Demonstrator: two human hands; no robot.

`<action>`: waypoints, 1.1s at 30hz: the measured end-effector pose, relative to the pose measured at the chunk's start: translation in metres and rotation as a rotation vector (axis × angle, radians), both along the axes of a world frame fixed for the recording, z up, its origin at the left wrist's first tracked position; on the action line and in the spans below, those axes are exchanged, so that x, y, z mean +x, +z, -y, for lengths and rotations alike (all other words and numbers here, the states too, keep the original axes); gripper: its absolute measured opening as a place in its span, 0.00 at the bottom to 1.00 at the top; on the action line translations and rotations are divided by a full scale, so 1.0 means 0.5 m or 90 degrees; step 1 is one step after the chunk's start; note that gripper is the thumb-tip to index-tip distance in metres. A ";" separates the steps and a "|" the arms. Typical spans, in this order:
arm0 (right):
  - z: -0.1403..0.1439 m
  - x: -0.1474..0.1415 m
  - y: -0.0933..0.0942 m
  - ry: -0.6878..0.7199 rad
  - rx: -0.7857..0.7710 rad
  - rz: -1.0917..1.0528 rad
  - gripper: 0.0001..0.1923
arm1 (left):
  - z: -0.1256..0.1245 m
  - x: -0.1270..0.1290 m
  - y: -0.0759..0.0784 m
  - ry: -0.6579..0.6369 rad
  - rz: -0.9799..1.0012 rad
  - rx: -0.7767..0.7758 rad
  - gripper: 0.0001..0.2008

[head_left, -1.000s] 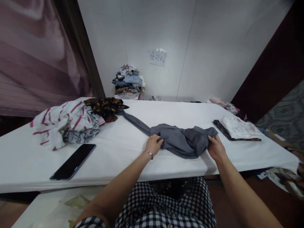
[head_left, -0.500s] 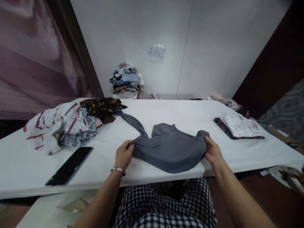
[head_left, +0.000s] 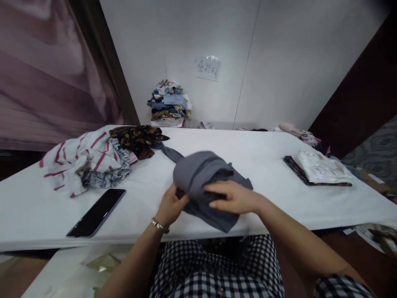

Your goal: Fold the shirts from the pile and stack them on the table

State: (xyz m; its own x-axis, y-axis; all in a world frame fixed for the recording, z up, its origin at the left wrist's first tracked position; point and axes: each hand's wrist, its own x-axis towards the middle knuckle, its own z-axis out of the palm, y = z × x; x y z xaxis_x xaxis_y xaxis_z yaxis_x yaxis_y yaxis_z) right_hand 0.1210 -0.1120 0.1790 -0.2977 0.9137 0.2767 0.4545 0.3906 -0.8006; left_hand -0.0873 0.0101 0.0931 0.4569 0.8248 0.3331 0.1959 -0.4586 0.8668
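Observation:
A grey garment (head_left: 201, 174) lies bunched on the white table (head_left: 254, 153) in front of me, one long sleeve trailing back to the left. My left hand (head_left: 170, 205) pinches its near left edge. My right hand (head_left: 233, 197) has crossed over from the right and lies on top of the cloth, fingers pointing left, holding a doubled-over part of the fabric. The near hem hangs slightly past the table's front edge.
A pile of crumpled clothes, red-striped white (head_left: 81, 155) and dark patterned (head_left: 137, 138), sits at the left. A black phone (head_left: 96, 212) lies near the front left. Folded white and dark items (head_left: 319, 167) lie at the right. A clothes heap (head_left: 170, 103) stands by the wall.
The garment was held spread between both hands; my right hand has swung its side over to the left, doubling the cloth. My left hand stayed at the left edge.

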 end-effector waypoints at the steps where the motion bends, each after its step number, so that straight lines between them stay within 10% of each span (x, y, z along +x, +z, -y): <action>1: -0.002 -0.012 -0.022 0.034 0.012 0.070 0.19 | 0.010 -0.002 -0.002 -0.030 0.006 -0.060 0.20; 7: 0.005 0.029 -0.155 -0.089 -0.009 0.209 0.23 | 0.030 -0.035 -0.039 -0.040 0.244 -0.459 0.30; 15: 0.021 0.036 -0.154 -0.067 -0.048 0.246 0.24 | 0.047 -0.020 -0.050 -0.011 0.287 -0.590 0.18; 28: -0.039 0.154 -0.145 -0.097 -0.096 0.438 0.16 | -0.009 -0.086 0.118 0.010 0.686 -0.411 0.07; 33: -0.054 0.201 -0.086 -0.286 0.008 0.459 0.08 | -0.048 -0.068 0.151 0.003 0.696 -0.370 0.07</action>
State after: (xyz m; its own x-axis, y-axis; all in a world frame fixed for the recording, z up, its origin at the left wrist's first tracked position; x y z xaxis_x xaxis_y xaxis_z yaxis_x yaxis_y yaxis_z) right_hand 0.2217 -0.0848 0.1359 -0.0143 0.9853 0.1700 0.9659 0.0575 -0.2524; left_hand -0.1214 0.0338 0.1687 0.1660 0.9785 0.1224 -0.7573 0.0470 0.6514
